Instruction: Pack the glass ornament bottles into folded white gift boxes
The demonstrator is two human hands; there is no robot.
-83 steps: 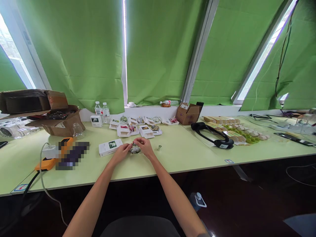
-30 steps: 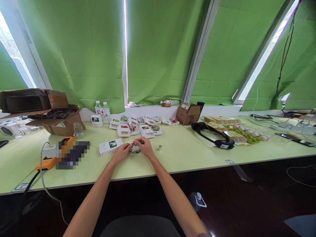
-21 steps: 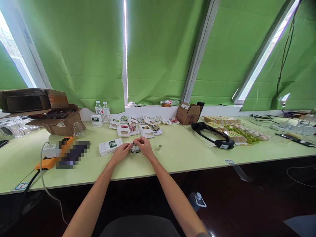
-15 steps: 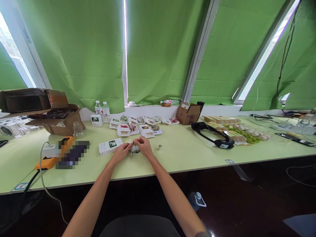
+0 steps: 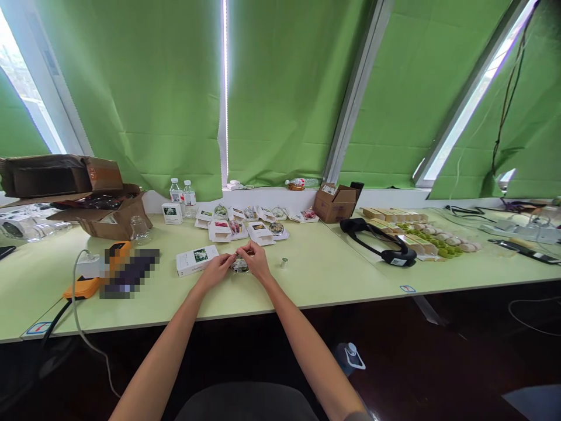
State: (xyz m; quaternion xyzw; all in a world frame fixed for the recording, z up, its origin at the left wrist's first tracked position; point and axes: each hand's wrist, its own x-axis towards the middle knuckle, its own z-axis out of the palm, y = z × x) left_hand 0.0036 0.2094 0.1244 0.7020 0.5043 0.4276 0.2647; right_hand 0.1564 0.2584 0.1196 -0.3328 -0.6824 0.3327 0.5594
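My left hand and my right hand meet on the near part of the table, with their fingertips pinched together at the top of a small round clear bottle. Dark and white patterning shows in its body; its neck is covered by my fingers, so what they do there is hidden. To the left of my left hand lies a white carton with a dark green picture on it. A short shiny silver cylinder, like a cap, stands just right of my right hand.
Behind my hands lie several opened white cartons with round clear items. A brown cardboard box, a black headset and green trays sit to the right. Leftward are water bottles, large cardboard boxes and an orange device.
Both hands stay in the same place around the round bottle, with only slight finger shifts. The view has drifted very slightly; the things on the table have not moved.
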